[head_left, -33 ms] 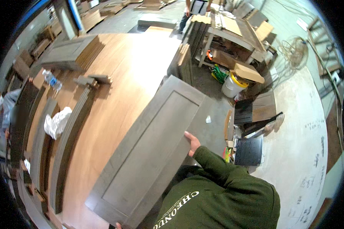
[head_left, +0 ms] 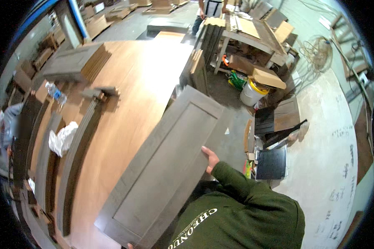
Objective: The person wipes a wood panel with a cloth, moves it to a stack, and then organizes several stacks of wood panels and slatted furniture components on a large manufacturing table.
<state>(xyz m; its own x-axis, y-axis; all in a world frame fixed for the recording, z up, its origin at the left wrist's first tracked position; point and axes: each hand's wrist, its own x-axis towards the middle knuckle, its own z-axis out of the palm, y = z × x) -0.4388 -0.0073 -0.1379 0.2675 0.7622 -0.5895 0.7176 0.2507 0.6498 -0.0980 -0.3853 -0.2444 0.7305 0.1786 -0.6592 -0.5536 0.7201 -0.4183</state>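
A long grey cabinet door (head_left: 162, 162) with a recessed centre panel slants across the space in front of me, close over the table's near edge. My right hand (head_left: 211, 159) grips its right long edge, thumb on the face and the other fingers out of sight behind it. Of my left hand (head_left: 130, 246) only a fingertip shows, at the door's near end by the bottom of the picture; the rest is cut off. Underneath and to the left is the wood-topped table (head_left: 129, 99).
On the table lie stacked grey doors (head_left: 75, 62), long grey strips (head_left: 81, 166), white crumpled cloth (head_left: 63, 139) and a water bottle (head_left: 56, 93). More panels (head_left: 198, 72) stand at its right. A bucket (head_left: 253, 92) and a workbench (head_left: 257, 35) are beyond. People stand at the far side and left.
The view has shifted slightly, so the surroundings sit a little lower in the picture. Both hands stay at the same places on the cabinet door.
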